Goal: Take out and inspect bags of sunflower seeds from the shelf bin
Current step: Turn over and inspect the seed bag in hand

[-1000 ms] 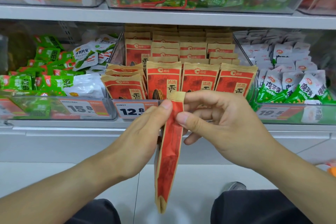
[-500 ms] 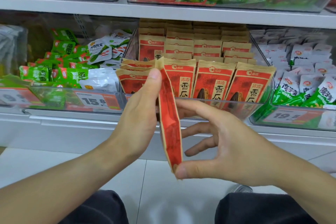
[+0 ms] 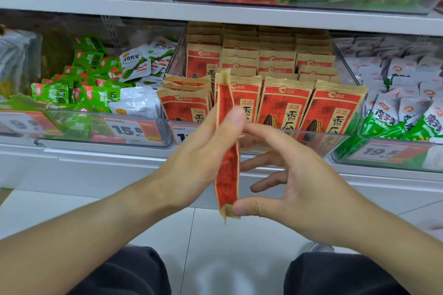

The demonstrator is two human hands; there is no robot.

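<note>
Behind the grip runs the shelf (image 3: pixel 215 15), a long white ledge carrying clear bins side by side. Directly behind the held packet stands the shelf bin (image 3: pixel 340 137) of sunflower seeds, packed with upright rows of red and kraft-brown bags (image 3: pixel 285 100), the front row facing out. To the left of the grip sits a bin of green and white snack packets (image 3: pixel 96 96) with a price tag (image 3: pixel 134 130) reading 15.8 on its front wall; to the right sits a bin of white and green packets (image 3: pixel 402 112). Below the grip lie pale floor tiles (image 3: pixel 215 246) and the person's dark trouser knees (image 3: pixel 124 273). The left hand (image 3: pixel 201 151) grasps the held bag (image 3: pixel 226 151), its thumb pressed across the bag's upper half and the rest of the fingers hidden behind it. The right hand (image 3: pixel 294 182) pinches the bag's bottom seal with its thumb, while its forefinger reaches to the bag's middle and the other fingers spread loose. The held bag stands upright and edge-on between both hands, in front of the bin, clear of it.
</note>
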